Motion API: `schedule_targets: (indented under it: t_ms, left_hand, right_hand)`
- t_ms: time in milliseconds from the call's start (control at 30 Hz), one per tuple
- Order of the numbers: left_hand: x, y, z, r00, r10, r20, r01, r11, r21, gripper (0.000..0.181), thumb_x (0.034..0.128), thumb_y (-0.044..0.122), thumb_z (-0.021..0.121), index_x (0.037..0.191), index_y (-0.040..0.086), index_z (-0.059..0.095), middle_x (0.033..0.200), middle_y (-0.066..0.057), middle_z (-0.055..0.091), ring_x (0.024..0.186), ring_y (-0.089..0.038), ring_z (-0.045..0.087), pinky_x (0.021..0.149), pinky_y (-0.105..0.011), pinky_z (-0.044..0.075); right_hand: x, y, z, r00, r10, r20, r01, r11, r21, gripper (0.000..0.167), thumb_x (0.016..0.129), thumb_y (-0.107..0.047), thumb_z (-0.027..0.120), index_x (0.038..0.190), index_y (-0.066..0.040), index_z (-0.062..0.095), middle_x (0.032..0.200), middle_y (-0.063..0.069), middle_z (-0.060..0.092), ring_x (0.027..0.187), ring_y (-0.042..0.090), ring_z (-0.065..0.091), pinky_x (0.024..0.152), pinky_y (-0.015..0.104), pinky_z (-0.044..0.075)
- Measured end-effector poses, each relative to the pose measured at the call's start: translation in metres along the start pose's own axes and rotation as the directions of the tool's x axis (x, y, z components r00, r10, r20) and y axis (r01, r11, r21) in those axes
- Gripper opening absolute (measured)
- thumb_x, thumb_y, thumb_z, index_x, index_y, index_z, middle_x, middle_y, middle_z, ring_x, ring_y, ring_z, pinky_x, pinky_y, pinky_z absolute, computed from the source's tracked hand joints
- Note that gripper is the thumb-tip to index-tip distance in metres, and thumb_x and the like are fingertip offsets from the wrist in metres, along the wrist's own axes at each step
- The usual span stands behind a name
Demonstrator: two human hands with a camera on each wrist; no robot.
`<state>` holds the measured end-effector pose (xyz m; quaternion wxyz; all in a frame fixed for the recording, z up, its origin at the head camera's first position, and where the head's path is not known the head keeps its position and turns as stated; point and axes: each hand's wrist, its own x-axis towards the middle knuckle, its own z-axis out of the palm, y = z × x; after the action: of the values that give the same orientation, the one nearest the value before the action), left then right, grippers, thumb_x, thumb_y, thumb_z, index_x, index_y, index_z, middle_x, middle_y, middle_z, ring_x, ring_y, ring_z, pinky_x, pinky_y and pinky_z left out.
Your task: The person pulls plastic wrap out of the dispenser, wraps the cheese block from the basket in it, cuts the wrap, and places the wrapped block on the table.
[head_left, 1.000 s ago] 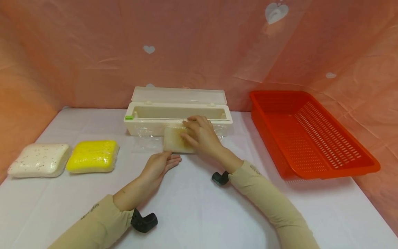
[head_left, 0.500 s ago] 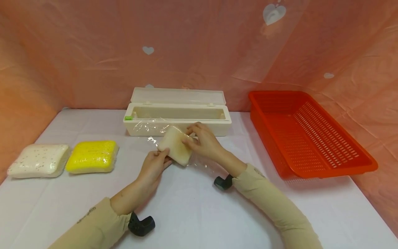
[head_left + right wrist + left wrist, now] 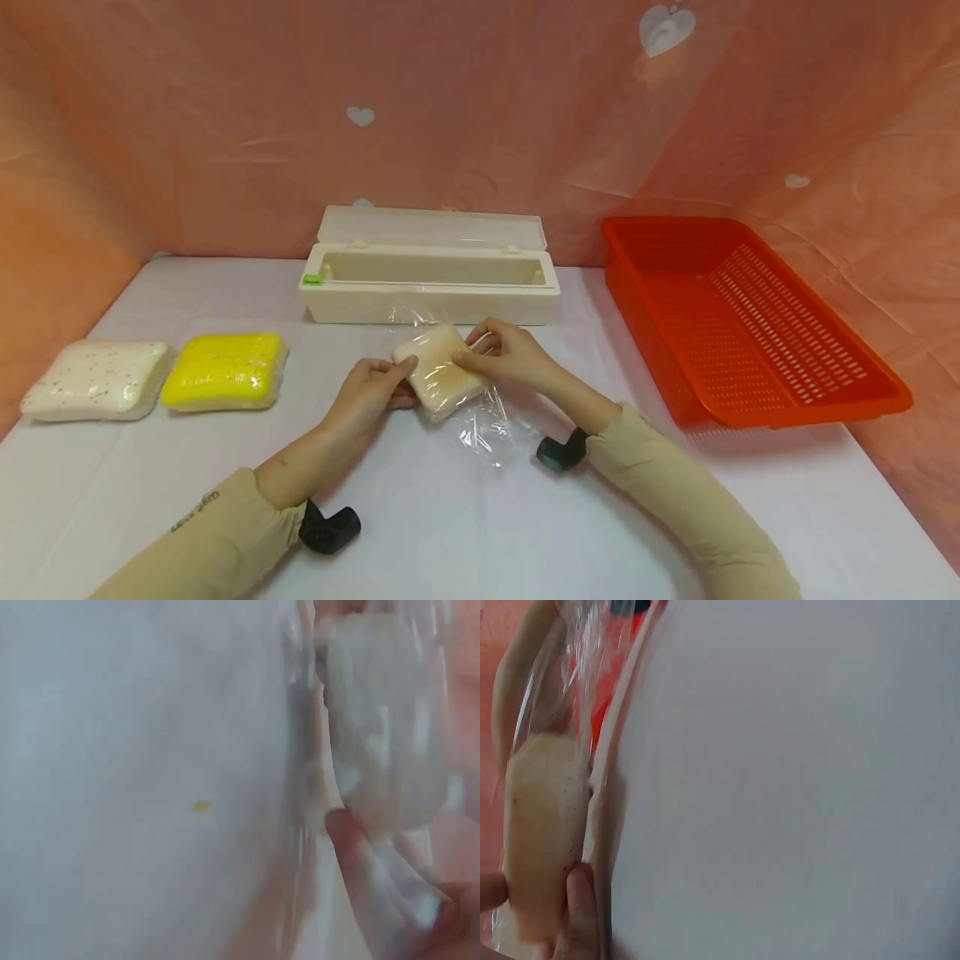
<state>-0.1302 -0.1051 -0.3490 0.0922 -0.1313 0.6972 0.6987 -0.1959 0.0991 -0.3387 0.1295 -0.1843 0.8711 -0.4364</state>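
Observation:
A cream, pillow-shaped block [image 3: 435, 367] with a tan tinge is held tilted above the table in the head view; its exact kind is unclear. Clear cling film [image 3: 486, 429] lies over it and hangs loose at its lower right. My left hand [image 3: 365, 390] pinches the block's left corner, thumb on top. The right hand [image 3: 517, 357] grips the opposite side, its thumb on the upper face through the film. Up close in the left wrist view, the block [image 3: 544, 817] sits between thumb and finger. The right wrist view is blurred, with film across the block [image 3: 386, 727].
Behind the hands stands a white cling film dispenser [image 3: 427, 305], lid raised, with a green slider [image 3: 312, 279]. To the left lie a speckled white block [image 3: 97, 379] and a yellow block [image 3: 222, 371], both film-wrapped. A red perforated basket [image 3: 660, 333] stands at right.
The block has come off the dispenser's front toward me, tilting as it moved, and its film has come along. My left hand has gone from lying beside it to pinching its corner.

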Motion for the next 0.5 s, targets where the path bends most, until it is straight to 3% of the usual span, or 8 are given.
schedule_targets:
  t_ms: [133, 300, 400, 500]
  left_hand:
    - [0.005, 0.002, -0.004, 0.998, 0.006, 0.070, -0.015, 0.992, 0.127, 0.038, 0.0969, 0.017, 0.056, 0.113, -0.015, 0.043, 0.072, -0.002, 0.064, 0.060, -0.003, 0.060, 0.061, -0.018, 0.054]
    - [0.010, 0.006, -0.010, 0.994, 0.008, 0.112, -0.040, 0.957, 0.287, 0.047, 0.0969, 0.020, 0.055, 0.124, -0.016, 0.042, 0.097, -0.016, 0.067, 0.066, -0.003, 0.061, 0.066, -0.020, 0.055]
    - [0.009, 0.009, -0.013, 0.990, -0.014, 0.138, -0.035, 0.935, 0.352, 0.050, 0.0970, 0.022, 0.055, 0.127, -0.017, 0.041, 0.108, -0.023, 0.064, 0.069, -0.005, 0.063, 0.069, -0.023, 0.055]
    - [0.006, 0.012, -0.017, 0.983, -0.053, 0.173, -0.019, 0.919, 0.394, 0.051, 0.0964, 0.023, 0.056, 0.126, -0.016, 0.042, 0.104, -0.022, 0.065, 0.070, -0.007, 0.064, 0.070, -0.024, 0.056]
  right_hand:
    - [-0.005, 0.004, 0.001, 0.997, 0.058, 0.049, -0.060, 0.998, 0.033, 0.029, 0.086, -0.033, 0.070, 0.100, -0.009, 0.061, 0.081, 0.003, 0.073, 0.076, 0.008, 0.063, 0.071, 0.024, 0.049]
    - [-0.009, 0.005, 0.002, 0.992, 0.065, 0.112, -0.081, 0.987, 0.142, 0.024, 0.089, -0.022, 0.067, 0.101, -0.003, 0.059, 0.078, 0.007, 0.072, 0.067, 0.011, 0.066, 0.063, 0.027, 0.056]
    - [-0.013, 0.003, 0.002, 0.988, 0.066, 0.138, -0.089, 0.982, 0.168, 0.023, 0.089, -0.021, 0.067, 0.100, -0.003, 0.058, 0.077, 0.006, 0.072, 0.067, 0.013, 0.067, 0.063, 0.029, 0.057]
    - [-0.016, 0.003, 0.003, 0.984, 0.066, 0.163, -0.091, 0.984, 0.155, 0.023, 0.088, -0.022, 0.068, 0.099, -0.004, 0.058, 0.074, 0.005, 0.071, 0.066, 0.013, 0.067, 0.064, 0.026, 0.055]
